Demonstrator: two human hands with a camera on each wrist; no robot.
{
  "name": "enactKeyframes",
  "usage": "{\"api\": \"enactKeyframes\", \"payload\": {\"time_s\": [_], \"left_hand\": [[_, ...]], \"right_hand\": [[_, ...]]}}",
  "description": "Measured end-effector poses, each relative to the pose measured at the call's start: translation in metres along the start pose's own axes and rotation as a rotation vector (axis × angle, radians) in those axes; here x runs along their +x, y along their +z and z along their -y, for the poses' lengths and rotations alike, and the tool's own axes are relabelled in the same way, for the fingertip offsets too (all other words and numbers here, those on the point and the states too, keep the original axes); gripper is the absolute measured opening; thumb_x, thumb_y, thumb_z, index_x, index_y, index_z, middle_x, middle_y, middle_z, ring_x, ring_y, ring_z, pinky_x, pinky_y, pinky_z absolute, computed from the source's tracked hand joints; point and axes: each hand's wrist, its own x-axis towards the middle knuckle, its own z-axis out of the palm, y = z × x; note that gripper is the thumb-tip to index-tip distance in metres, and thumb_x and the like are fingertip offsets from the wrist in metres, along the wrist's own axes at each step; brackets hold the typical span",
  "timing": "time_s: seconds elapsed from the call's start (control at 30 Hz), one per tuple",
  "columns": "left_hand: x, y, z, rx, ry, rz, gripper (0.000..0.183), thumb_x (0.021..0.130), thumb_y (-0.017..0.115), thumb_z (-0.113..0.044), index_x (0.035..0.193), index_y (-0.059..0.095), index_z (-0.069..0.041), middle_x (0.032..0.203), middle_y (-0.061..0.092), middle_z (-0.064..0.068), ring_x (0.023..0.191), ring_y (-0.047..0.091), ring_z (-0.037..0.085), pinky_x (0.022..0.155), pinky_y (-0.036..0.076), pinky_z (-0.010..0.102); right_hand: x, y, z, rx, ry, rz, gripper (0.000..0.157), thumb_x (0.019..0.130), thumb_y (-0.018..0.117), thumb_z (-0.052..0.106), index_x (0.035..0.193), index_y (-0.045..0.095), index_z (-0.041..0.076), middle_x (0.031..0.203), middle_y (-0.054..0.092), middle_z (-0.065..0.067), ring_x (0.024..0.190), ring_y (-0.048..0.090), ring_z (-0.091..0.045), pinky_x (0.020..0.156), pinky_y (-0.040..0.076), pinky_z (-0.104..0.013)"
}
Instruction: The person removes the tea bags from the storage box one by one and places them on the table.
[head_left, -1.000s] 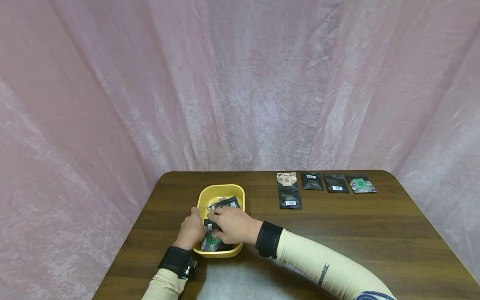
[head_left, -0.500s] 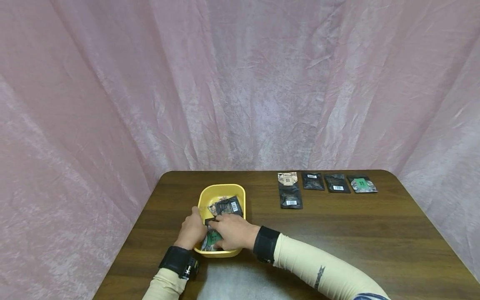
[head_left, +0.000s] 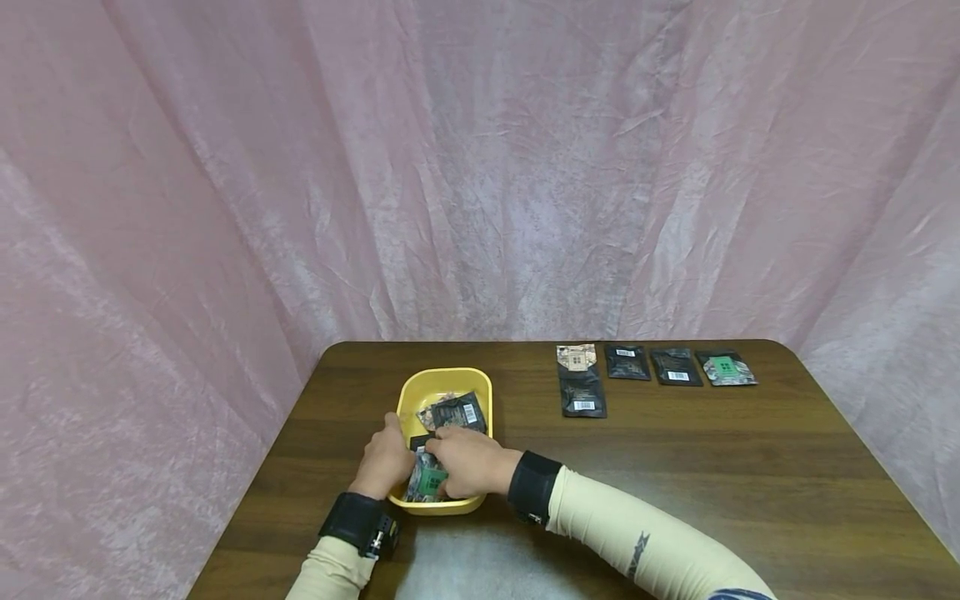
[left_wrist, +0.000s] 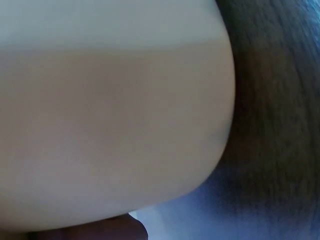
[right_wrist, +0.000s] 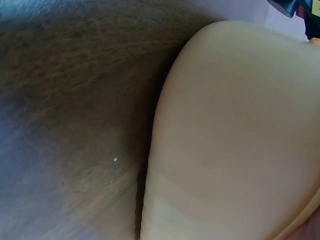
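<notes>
yellow tub (head_left: 429, 386) holds dark packets (head_left: 459, 412); left hand (head_left: 384, 457) grips rim; right hand (head_left: 472, 461) at green-labelled packet (head_left: 426, 478), grip unclear

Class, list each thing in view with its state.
Yellow tub: upright, holding packets
Left hand: gripping tub's left rim
Green-labelled packet in tub: label up, partly covered
Farther black packet in tub: barcode up
Right hand: in tub, at its green-labelled packet; grip unclear
Beige-labelled packet: lying on wooden table, label up
Three black packets on table: lying barcode up
Green-labelled packet on table: lying label up
Pink curtain: hanging in folds
</notes>
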Motion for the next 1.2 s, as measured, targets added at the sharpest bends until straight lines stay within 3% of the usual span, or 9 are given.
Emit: {"api": "enactKeyframes", "payload": {"time_s": [0.23, 0.33, 0.43, 0.6, 0.7, 1.07, 1.2], "left_hand": [[-0.001, -0.001, 0.000, -0.013, -0.012, 0.007, 0.061, 0.090, 0.065, 0.000, 0.144, 0.037, 0.005, 0.104, 0.065, 0.026, 0.086, 0.067, 0.033, 0.068, 0.058, 0.045], [-0.001, 0.000, 0.000, -0.006, 0.004, -0.009, 0.060, 0.088, 0.066, 0.000, 0.140, 0.038, 0.006, 0.102, 0.066, 0.027, 0.084, 0.067, 0.034, 0.066, 0.057, 0.045], [-0.001, 0.001, 0.001, -0.004, 0.012, -0.014, 0.060, 0.087, 0.067, -0.001, 0.139, 0.038, 0.006, 0.101, 0.066, 0.027, 0.084, 0.067, 0.035, 0.064, 0.058, 0.045], [-0.001, 0.001, 0.000, -0.011, 0.002, -0.006, 0.061, 0.088, 0.068, 0.000, 0.141, 0.038, 0.005, 0.102, 0.066, 0.028, 0.082, 0.068, 0.034, 0.060, 0.058, 0.042], [-0.001, 0.000, -0.001, -0.008, 0.000, -0.008, 0.061, 0.089, 0.067, 0.000, 0.142, 0.037, 0.006, 0.102, 0.066, 0.028, 0.081, 0.068, 0.033, 0.060, 0.057, 0.041], [-0.001, 0.001, -0.003, 0.009, 0.006, -0.022, 0.062, 0.088, 0.068, -0.001, 0.141, 0.038, 0.005, 0.104, 0.066, 0.028, 0.083, 0.067, 0.035, 0.063, 0.056, 0.043], [-0.003, 0.000, -0.002, 0.015, 0.009, -0.032, 0.060, 0.088, 0.070, -0.001, 0.140, 0.039, 0.005, 0.105, 0.067, 0.030, 0.085, 0.068, 0.036, 0.065, 0.057, 0.044]], "right_hand": [[-0.001, -0.005, -0.004, 0.147, 0.007, -0.003, 0.049, 0.088, 0.085, 0.027, 0.134, 0.070, 0.016, 0.125, 0.070, 0.003, 0.107, 0.063, -0.006, 0.093, 0.055, -0.023], [-0.001, -0.007, -0.009, 0.232, 0.001, -0.007, 0.045, 0.089, 0.084, 0.021, 0.131, 0.071, 0.012, 0.118, 0.069, 0.002, 0.098, 0.059, -0.006, 0.087, 0.052, -0.022], [-0.001, -0.009, -0.014, 0.291, 0.003, -0.027, 0.043, 0.090, 0.083, 0.018, 0.130, 0.071, 0.009, 0.118, 0.069, 0.001, 0.100, 0.060, -0.007, 0.089, 0.052, -0.022], [-0.002, -0.010, -0.018, 0.346, 0.030, -0.073, 0.042, 0.094, 0.081, 0.019, 0.133, 0.070, 0.008, 0.130, 0.071, -0.004, 0.121, 0.066, -0.015, 0.103, 0.054, -0.029], [-0.003, -0.011, -0.019, 0.386, 0.042, -0.092, 0.039, 0.096, 0.079, 0.020, 0.133, 0.069, 0.009, 0.132, 0.072, -0.006, 0.126, 0.066, -0.019, 0.107, 0.054, -0.032], [-0.011, -0.019, -0.027, 0.452, 0.033, -0.196, 0.023, 0.098, 0.078, 0.022, 0.117, 0.071, 0.013, 0.116, 0.072, 0.000, 0.107, 0.066, -0.012, 0.095, 0.055, -0.030], [-0.016, -0.025, -0.028, 0.468, 0.017, -0.251, 0.022, 0.099, 0.076, 0.022, 0.116, 0.070, 0.012, 0.115, 0.071, -0.001, 0.108, 0.065, -0.013, 0.097, 0.055, -0.033]]}}
